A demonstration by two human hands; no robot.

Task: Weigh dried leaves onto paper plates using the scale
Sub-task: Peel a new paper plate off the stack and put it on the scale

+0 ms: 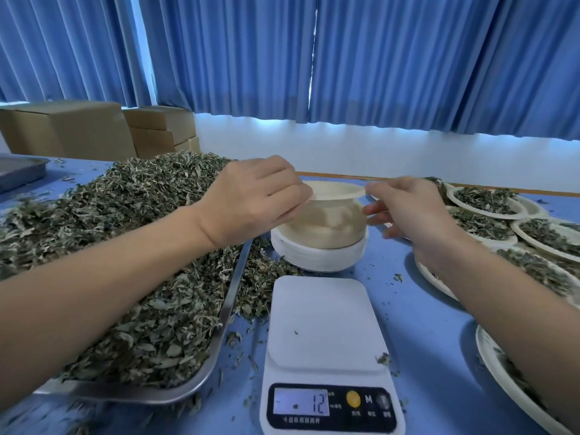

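Paper plate (337, 191) is hanging between left grip (251, 199) and right grip (417, 215), each pinching a rim, probably separating it from the stack (320, 249) beneath for the scale (320, 324).

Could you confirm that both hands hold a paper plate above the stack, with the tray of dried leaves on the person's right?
Not quite: the head view shows the tray of dried leaves on the person's left; the rest holds.

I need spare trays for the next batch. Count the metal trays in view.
2. One metal tray lies left of the scale, heaped with dried leaves; a second tray sits at the far-left edge of the table, partly cut off. The leaf heap could hide others.
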